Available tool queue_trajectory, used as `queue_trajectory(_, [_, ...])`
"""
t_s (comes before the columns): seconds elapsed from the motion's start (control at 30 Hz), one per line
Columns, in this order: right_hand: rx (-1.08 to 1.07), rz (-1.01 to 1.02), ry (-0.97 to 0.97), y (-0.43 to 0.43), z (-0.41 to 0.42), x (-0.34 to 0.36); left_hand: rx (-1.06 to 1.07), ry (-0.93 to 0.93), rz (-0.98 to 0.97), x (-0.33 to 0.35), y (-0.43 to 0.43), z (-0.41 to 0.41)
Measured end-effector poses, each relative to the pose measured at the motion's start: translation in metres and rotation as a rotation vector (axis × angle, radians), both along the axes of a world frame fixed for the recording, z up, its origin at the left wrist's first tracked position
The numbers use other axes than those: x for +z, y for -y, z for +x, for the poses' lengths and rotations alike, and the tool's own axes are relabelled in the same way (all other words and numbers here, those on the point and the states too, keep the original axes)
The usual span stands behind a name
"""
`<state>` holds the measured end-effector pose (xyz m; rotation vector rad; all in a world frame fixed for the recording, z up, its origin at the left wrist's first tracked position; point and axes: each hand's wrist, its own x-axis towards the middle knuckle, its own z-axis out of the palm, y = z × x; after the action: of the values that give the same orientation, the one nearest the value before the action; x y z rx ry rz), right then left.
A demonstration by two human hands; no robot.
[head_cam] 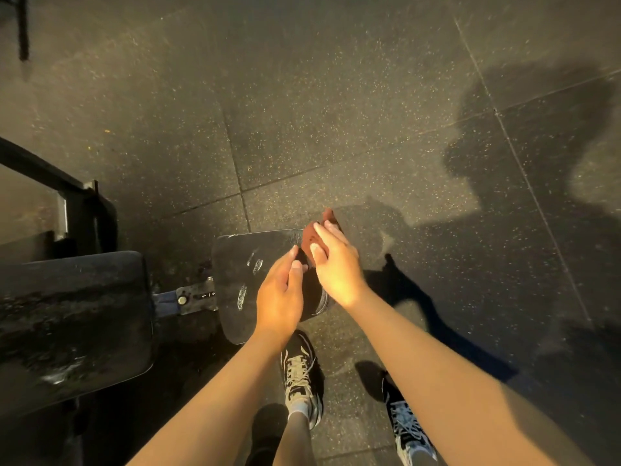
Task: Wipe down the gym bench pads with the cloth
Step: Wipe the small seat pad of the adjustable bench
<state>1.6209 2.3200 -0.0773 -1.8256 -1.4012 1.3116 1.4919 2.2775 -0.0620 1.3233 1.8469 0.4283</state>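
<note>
Up at the far right corner of the bench's small seat pad [247, 264], the right hand [336, 269] grips the reddish cloth [313, 237]. The left hand [279, 295] hovers just beside it, fingers curled toward the cloth's near edge; whether it pinches, I cannot tell.

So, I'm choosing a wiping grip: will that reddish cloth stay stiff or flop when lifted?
Probably floppy: the cloth bunches and folds in the right hand. Likely light, since a mere pinch holds it up. It might drag on the scuffed seat pad.
</note>
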Motion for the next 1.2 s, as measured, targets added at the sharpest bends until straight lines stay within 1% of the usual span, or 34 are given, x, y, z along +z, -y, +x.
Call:
queue_trajectory(0.17, [-0.081,0.082,-0.007,0.057,0.013,0.004,-0.057,-0.045,-0.009,0.007,0.000,0.003])
queue_trajectory(0.23, [-0.083,0.092,-0.004,0.062,0.015,0.004,-0.068,-0.068,-0.018,0.008,-0.002,0.003])
queue_trajectory(0.33, [-0.032,0.156,-0.008,0.027,0.006,-0.001,-0.047,-0.036,-0.013,0.005,-0.003,-0.002])
queue_trajectory(0.4, [0.055,0.129,0.017,-0.004,-0.007,-0.007,-0.028,-0.013,-0.029,0.002,-0.003,-0.006])
queue_trajectory(0.47, [0.074,0.069,0.041,-0.015,-0.017,-0.011,0.001,0.025,-0.052,0.003,-0.003,-0.007])
queue_trajectory(0.5, [0.100,0.057,0.076,-0.016,-0.017,-0.010,0.011,0.045,-0.058,0.004,-0.003,-0.007])
queue_trajectory(0.6, [0.210,0.123,0.130,-0.003,-0.005,-0.007,-0.009,0.064,-0.077,0.007,-0.001,-0.007])
queue_trajectory(0.63, [0.205,0.116,0.139,0.004,0.000,-0.003,-0.022,0.060,-0.085,0.006,0.000,-0.008])
queue_trajectory(0.7, [0.178,0.118,0.224,0.022,0.006,0.004,-0.037,0.055,-0.095,0.006,0.000,-0.009])
queue_trajectory(0.77, [0.207,0.122,0.260,0.034,0.006,0.005,-0.047,0.050,-0.092,0.007,-0.001,-0.008])
queue_trajectory(0.87, [0.199,0.123,0.335,0.009,-0.006,-0.002,-0.054,0.034,-0.085,0.009,-0.004,-0.008])
queue_trajectory(0.9, [0.189,0.141,0.330,-0.005,-0.012,-0.002,-0.050,0.032,-0.080,0.009,-0.005,-0.008])
queue_trajectory(0.93, [0.212,0.118,0.268,-0.016,-0.016,-0.001,-0.049,0.032,-0.076,0.010,-0.005,-0.008])
queue_trajectory(1.0, [0.221,0.108,0.273,-0.027,-0.021,0.000,-0.063,0.028,-0.065,0.011,-0.005,-0.009])
queue_trajectory(1.03, [0.225,0.069,0.270,-0.028,-0.017,0.000,-0.072,0.028,-0.065,0.011,-0.005,-0.010])
queue_trajectory(1.1, [0.226,0.082,0.260,-0.021,-0.014,-0.001,-0.084,0.032,-0.073,0.012,-0.005,-0.010])
queue_trajectory(1.13, [0.219,0.130,0.236,-0.015,-0.012,-0.003,-0.093,0.034,-0.081,0.012,-0.004,-0.010])
queue_trajectory(1.17, [0.168,0.125,0.190,-0.010,-0.011,-0.001,-0.098,0.038,-0.092,0.012,-0.004,-0.010])
queue_trajectory(1.2, [0.103,0.079,0.172,-0.002,-0.009,0.002,-0.098,0.044,-0.100,0.012,-0.003,-0.010])
